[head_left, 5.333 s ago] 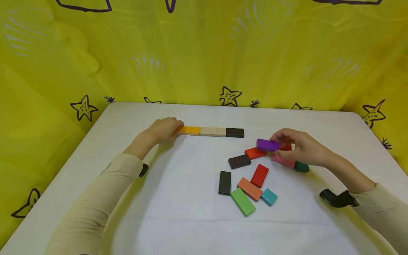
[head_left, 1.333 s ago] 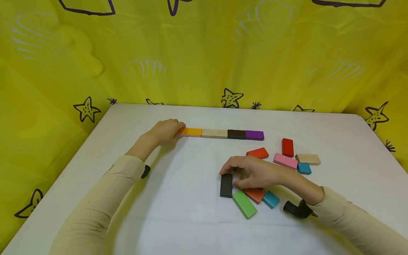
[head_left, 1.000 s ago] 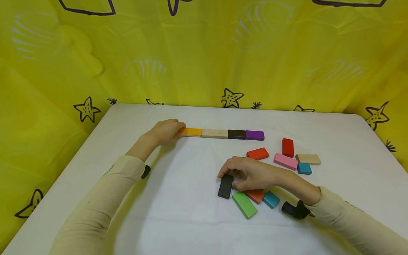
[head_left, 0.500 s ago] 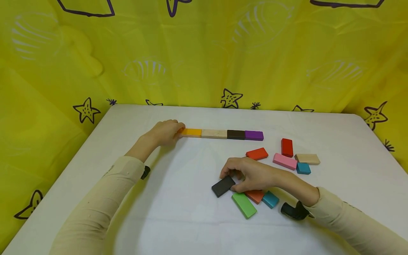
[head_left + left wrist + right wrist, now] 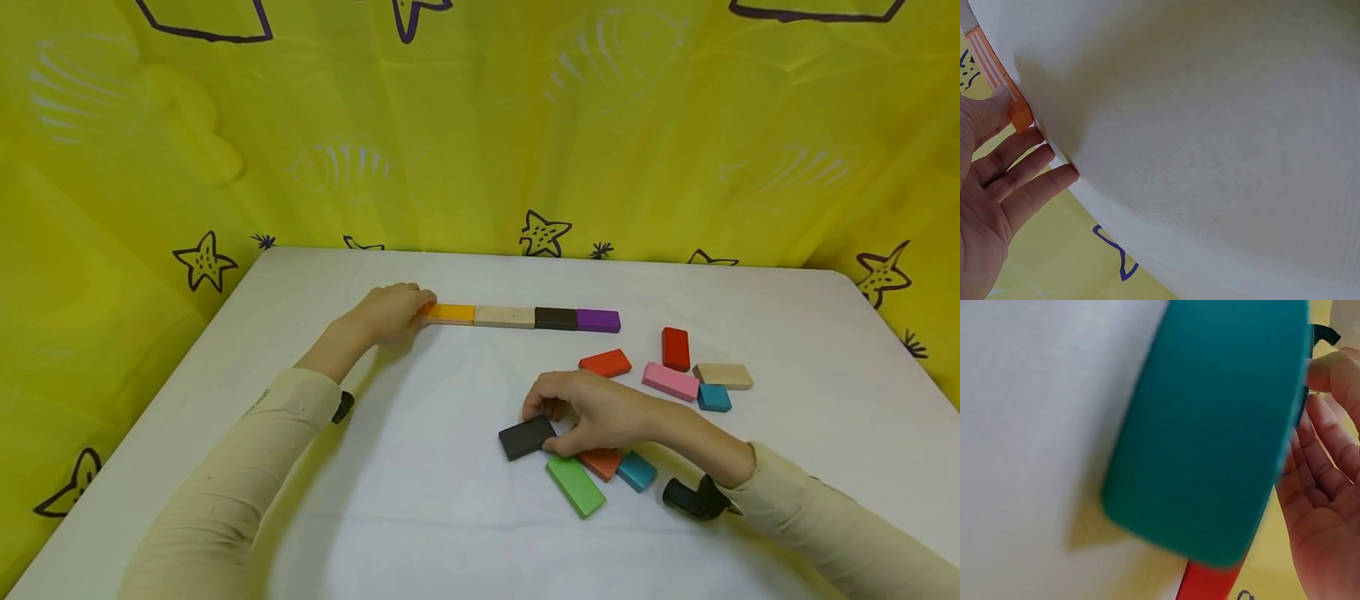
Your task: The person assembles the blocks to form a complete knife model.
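My left hand [image 5: 386, 315] pinches the left end of an orange block [image 5: 453, 314] near the back of the table. The left wrist view shows white stripes on this orange block [image 5: 988, 59], with my thumb on it. A plain wood block [image 5: 504, 317], a dark brown block [image 5: 556, 318] and a purple block [image 5: 597, 321] continue the row to the right, end to end. At the table's middle my right hand [image 5: 600, 408] holds a black block [image 5: 527, 437] slantwise between thumb and fingers. Only a sliver of that block shows in the right wrist view.
Under and beside my right hand lie a green block [image 5: 575, 486], an orange-red block [image 5: 600, 463] and a teal block [image 5: 637, 471]. Farther back are red blocks [image 5: 676, 348] [image 5: 605, 363], a pink block [image 5: 670, 381], a wood block [image 5: 723, 376] and a blue block [image 5: 714, 397].
The purple block has gone from my right hand to the row's right end. My right hand has moved to the black block and turned it slantwise. My left hand has stayed put.
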`<state>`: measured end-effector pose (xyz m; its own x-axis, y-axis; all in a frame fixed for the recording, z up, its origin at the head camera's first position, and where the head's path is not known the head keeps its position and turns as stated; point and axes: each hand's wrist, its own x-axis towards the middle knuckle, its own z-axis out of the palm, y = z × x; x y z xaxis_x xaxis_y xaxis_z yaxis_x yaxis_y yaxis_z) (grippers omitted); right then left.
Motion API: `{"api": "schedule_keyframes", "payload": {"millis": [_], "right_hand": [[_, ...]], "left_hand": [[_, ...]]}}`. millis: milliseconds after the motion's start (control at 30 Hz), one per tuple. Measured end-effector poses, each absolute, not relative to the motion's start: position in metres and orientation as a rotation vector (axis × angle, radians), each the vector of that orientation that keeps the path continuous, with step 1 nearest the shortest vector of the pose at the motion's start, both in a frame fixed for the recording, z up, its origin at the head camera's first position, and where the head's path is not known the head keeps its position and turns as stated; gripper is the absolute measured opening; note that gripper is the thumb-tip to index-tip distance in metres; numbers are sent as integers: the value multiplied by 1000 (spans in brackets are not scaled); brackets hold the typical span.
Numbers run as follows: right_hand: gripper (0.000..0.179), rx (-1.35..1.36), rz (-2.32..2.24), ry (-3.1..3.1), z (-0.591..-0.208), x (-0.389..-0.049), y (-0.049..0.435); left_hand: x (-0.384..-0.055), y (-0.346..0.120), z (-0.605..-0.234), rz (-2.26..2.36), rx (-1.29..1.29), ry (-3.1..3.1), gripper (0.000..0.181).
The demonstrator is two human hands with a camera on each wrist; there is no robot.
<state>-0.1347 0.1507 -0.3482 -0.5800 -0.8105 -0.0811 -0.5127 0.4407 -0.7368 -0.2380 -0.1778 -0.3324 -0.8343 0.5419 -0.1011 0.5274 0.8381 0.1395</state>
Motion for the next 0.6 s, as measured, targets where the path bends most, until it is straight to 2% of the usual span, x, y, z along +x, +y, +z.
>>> {"api": "schedule_keyframes", "payload": {"millis": [600], "right_hand": [[28, -1099, -1097, 2393, -338, -147, 184]], "left_hand": [[-238, -177, -332, 165, 841, 2883, 27]]}}
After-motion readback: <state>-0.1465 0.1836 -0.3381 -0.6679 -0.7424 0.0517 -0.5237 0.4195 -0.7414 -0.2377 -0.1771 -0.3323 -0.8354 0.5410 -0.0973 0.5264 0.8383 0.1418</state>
